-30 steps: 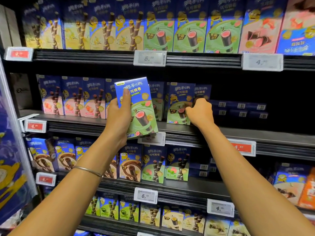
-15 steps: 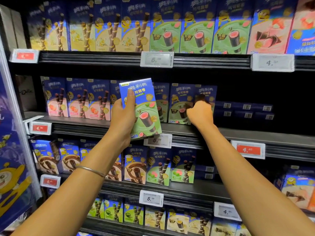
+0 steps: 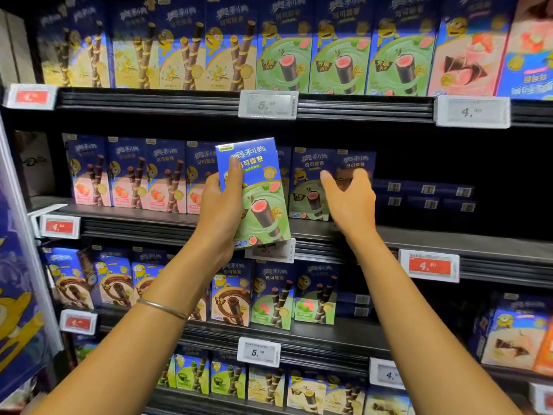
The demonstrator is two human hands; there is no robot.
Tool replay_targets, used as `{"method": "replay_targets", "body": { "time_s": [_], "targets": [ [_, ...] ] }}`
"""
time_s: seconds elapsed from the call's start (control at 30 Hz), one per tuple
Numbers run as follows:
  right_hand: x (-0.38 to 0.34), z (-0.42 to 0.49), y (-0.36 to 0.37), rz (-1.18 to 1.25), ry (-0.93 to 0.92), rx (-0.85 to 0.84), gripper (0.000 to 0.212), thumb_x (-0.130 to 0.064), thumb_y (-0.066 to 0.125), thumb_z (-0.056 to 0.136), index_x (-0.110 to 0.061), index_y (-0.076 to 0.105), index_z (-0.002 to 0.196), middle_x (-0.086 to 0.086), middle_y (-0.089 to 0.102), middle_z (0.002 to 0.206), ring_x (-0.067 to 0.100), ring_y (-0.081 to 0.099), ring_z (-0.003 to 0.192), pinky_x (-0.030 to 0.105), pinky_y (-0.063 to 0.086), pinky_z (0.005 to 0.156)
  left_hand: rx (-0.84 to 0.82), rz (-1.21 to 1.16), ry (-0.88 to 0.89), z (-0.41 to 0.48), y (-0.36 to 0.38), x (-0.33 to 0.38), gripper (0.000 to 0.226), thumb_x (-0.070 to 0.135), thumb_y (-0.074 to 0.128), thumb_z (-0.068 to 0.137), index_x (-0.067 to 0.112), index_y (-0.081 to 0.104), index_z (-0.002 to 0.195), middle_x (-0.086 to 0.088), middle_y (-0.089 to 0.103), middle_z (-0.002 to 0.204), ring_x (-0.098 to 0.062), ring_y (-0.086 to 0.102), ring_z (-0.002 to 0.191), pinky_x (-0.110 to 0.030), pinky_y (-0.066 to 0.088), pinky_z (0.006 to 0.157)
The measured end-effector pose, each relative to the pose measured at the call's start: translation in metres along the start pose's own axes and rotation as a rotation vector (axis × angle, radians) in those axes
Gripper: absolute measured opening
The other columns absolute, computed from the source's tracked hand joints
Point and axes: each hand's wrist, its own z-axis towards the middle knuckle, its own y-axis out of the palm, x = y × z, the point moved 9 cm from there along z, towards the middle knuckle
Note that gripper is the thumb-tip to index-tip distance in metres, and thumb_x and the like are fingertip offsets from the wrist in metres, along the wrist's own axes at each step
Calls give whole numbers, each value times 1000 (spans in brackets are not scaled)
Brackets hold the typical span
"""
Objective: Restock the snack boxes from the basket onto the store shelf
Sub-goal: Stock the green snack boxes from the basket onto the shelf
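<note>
My left hand [image 3: 220,205] grips a blue and green snack box [image 3: 258,202], upright and slightly tilted, in front of the middle shelf [image 3: 419,238]. My right hand [image 3: 350,199] hovers just right of it with fingers spread and nothing in it. It is in front of two matching green boxes [image 3: 308,181] that stand on that shelf. The basket is out of view.
Pink-fronted boxes [image 3: 128,175] fill the left of the middle shelf. Flat dark boxes [image 3: 428,199] lie stacked at its back right, with dark space in front of them. Price tags [image 3: 429,265] line the shelf edges. Full rows of boxes stand above [image 3: 338,52] and below [image 3: 272,295].
My right hand has let go of the shelved green box and spread its fingers. My left hand still holds its box, now a little higher in the frame.
</note>
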Motion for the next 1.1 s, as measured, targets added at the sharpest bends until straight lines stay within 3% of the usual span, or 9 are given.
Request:
{"method": "replay_targets", "body": {
  "time_s": [0.1, 0.2, 0.33, 0.53, 0.67, 0.8, 0.9, 0.97, 1.1],
  "targets": [
    [-36, -31, 14, 307, -48, -250, 29, -54, 64, 93, -26, 62, 100, -6, 71, 97, 9, 72, 89, 27, 58, 70, -6, 7, 60, -5, 15, 4, 47, 60, 49, 103, 19, 55, 127, 12, 80, 91, -7, 78, 81, -20, 58, 56],
    [-48, -53, 21, 381, 12, -413, 35, -55, 70, 90, -24, 63, 105, -2, 73, 104, 10, 74, 94, 34, 63, 71, -6, 33, 102, -10, 27, 6, 45, 57, 50, 104, 19, 54, 128, 12, 78, 90, -3, 77, 79, -17, 56, 55],
    [-49, -58, 4, 203, -43, -342, 41, -44, 79, 85, -20, 60, 113, 2, 68, 104, 17, 70, 97, 45, 62, 82, -32, 24, 98, -14, 39, 2, 46, 57, 49, 104, 19, 53, 130, 5, 76, 107, -4, 77, 82, -19, 57, 58],
    [-42, -56, -16, 236, 14, -359, 28, -31, 77, 90, -13, 64, 108, 0, 68, 99, 21, 71, 99, 52, 61, 83, -105, -19, 107, -21, 59, 5, 47, 59, 32, 108, 25, 64, 106, 6, 81, 93, -13, 79, 85, -29, 64, 65],
    [-26, -44, -38, 341, 96, -338, 25, -21, 74, 93, -9, 63, 112, 8, 73, 105, 20, 74, 95, 53, 62, 80, -23, 17, 105, -15, 43, -2, 24, 34, 50, 110, 20, 53, 129, 5, 72, 110, -11, 76, 89, -28, 60, 66],
    [-2, -11, -63, 356, 133, -201, 18, -18, 73, 94, -12, 64, 108, -1, 73, 94, 11, 73, 84, 47, 63, 79, 44, 32, 105, -8, 27, -5, 31, 20, 58, 107, 19, 50, 137, -2, 71, 122, -12, 76, 88, -30, 61, 65],
    [21, 17, -70, 254, 161, -111, 28, -21, 74, 92, -11, 64, 116, 5, 73, 107, 19, 71, 99, 42, 60, 86, 72, -24, 69, -3, 23, -6, 28, 20, 58, 107, 19, 51, 134, -5, 71, 123, -17, 76, 88, -35, 63, 66],
    [38, 34, -74, 141, 166, -48, 34, -23, 76, 88, -11, 64, 117, 7, 71, 111, 20, 68, 96, 34, 56, 78, 80, -27, 75, -2, 20, -4, 26, 21, 58, 107, 21, 51, 132, -2, 72, 119, -12, 76, 80, -30, 61, 58],
    [65, 52, -72, -28, 182, 8, 22, -21, 73, 86, -15, 62, 104, 8, 65, 104, 22, 60, 85, 23, 41, 64, 96, -8, 109, 2, 15, 0, 23, 19, 58, 106, 22, 51, 128, -5, 69, 127, -18, 74, 95, -32, 61, 69]
  ]
}}
